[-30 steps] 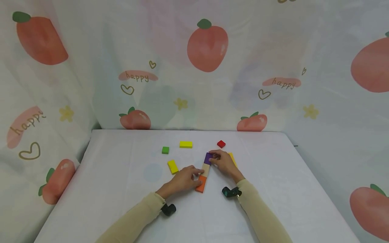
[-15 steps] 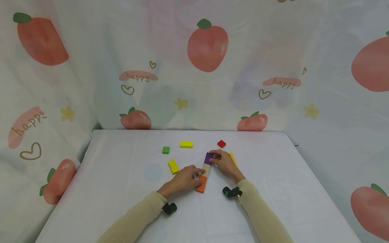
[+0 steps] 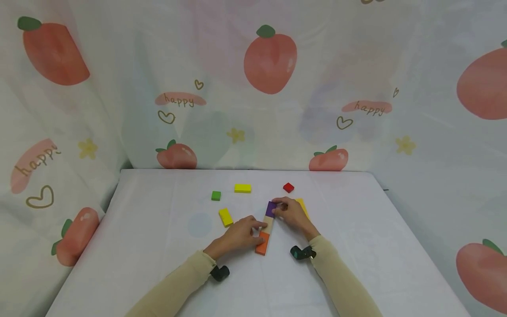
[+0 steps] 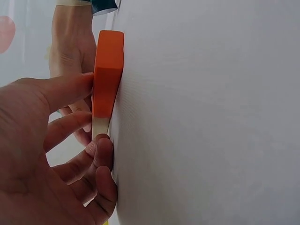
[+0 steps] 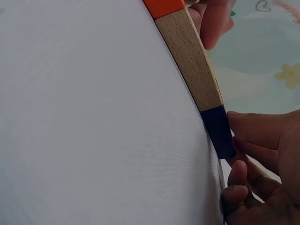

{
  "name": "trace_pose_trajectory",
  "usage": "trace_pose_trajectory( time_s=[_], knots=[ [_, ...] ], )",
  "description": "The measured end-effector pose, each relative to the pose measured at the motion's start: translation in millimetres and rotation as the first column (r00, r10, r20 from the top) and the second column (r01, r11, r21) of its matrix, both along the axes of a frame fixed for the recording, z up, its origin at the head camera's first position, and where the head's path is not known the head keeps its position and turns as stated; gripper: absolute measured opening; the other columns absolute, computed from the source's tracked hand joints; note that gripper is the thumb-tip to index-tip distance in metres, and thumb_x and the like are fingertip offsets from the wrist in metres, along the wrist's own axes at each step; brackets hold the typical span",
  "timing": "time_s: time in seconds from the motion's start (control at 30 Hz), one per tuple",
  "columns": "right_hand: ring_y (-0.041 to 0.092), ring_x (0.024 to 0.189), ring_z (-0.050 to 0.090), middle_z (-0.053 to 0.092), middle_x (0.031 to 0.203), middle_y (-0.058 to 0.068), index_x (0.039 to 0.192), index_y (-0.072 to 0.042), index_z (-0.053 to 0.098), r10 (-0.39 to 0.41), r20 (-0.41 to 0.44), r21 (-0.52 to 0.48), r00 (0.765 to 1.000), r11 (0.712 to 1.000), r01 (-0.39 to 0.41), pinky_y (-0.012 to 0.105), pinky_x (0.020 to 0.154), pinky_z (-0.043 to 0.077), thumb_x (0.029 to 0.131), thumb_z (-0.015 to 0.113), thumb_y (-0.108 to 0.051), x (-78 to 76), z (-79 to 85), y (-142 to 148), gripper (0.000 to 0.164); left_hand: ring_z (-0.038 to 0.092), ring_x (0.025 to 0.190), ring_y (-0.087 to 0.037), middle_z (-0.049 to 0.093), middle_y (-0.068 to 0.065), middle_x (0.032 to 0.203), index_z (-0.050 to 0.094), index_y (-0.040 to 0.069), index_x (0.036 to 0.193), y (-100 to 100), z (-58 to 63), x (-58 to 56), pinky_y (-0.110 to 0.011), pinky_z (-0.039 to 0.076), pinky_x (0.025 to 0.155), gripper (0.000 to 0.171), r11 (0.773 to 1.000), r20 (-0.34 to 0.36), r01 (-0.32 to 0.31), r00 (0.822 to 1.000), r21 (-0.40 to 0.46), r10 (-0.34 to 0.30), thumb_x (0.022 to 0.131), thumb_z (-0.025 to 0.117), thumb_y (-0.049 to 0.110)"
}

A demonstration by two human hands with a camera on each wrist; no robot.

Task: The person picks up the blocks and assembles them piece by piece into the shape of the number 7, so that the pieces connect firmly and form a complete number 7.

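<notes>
On the white table, an orange block (image 3: 262, 247), a plain wooden block (image 3: 270, 224) and a purple block (image 3: 270, 208) lie end to end in a slanting row. My left hand (image 3: 240, 233) reaches in from the left, its thumb touching the orange block and its index finger on the wooden one; the other fingers bend loosely beside the row in the left wrist view. At the far end, my right hand (image 3: 294, 215) pinches the purple block between thumb and index finger. The right wrist view shows the wooden block's (image 5: 190, 58) grain and its joint with the purple piece.
Beyond the hands lie a green block (image 3: 215, 196), a yellow block (image 3: 243, 188) and a red block (image 3: 288, 187). Another yellow block (image 3: 225, 217) sits by the left hand. A yellow-orange block (image 3: 302, 207) is partly hidden behind the right hand. A patterned curtain (image 3: 253, 119) surrounds the table.
The row of blocks has slid slightly toward me, its three pieces still end to end. My right hand has shifted slightly nearer with the purple block; the left hand has barely moved.
</notes>
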State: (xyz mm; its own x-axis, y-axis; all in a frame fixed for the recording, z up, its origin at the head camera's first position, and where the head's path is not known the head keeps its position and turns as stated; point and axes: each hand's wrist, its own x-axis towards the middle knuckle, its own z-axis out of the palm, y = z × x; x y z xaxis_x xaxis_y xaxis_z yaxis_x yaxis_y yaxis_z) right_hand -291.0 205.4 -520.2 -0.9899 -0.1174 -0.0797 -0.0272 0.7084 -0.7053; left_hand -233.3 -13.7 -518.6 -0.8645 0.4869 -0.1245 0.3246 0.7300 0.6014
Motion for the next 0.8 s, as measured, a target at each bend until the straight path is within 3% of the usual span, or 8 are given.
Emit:
trace_pose_trajectory(
  time_s=[0.3, 0.8],
  knots=[
    [0.02, 0.093, 0.053, 0.061, 0.103, 0.006, 0.126, -0.018, 0.066, 0.006, -0.001, 0.004, 1.0, 1.0, -0.006, 0.031, 0.078, 0.043, 0.09, 0.071, -0.02, 2.6, -3.8, 0.3, 0.037, 0.051, 0.08, -0.009, 0.061, 0.003, 0.111, 0.063, 0.029, 0.132, -1.0, 1.1, 2.1, -0.02, 0.044, 0.068, 0.045, 1.0, -0.019, 0.026, 0.999, -0.002, -0.026, 0.088, 0.071, 0.04],
    [0.022, 0.095, 0.054, 0.062, 0.108, 0.007, 0.129, -0.017, 0.064, 0.018, -0.004, 0.002, 1.0, 1.0, -0.018, 0.033, 0.082, 0.045, 0.092, 0.069, -0.021, 3.1, -1.9, 0.9, 0.038, 0.052, 0.081, -0.01, 0.06, 0.003, 0.11, 0.065, 0.029, 0.129, 0.7, 1.4, 2.1, -0.021, 0.045, 0.069, 0.043, 1.0, -0.004, 0.0, 1.0, 0.009, 0.0, 0.088, 0.072, 0.04]
  ],
)
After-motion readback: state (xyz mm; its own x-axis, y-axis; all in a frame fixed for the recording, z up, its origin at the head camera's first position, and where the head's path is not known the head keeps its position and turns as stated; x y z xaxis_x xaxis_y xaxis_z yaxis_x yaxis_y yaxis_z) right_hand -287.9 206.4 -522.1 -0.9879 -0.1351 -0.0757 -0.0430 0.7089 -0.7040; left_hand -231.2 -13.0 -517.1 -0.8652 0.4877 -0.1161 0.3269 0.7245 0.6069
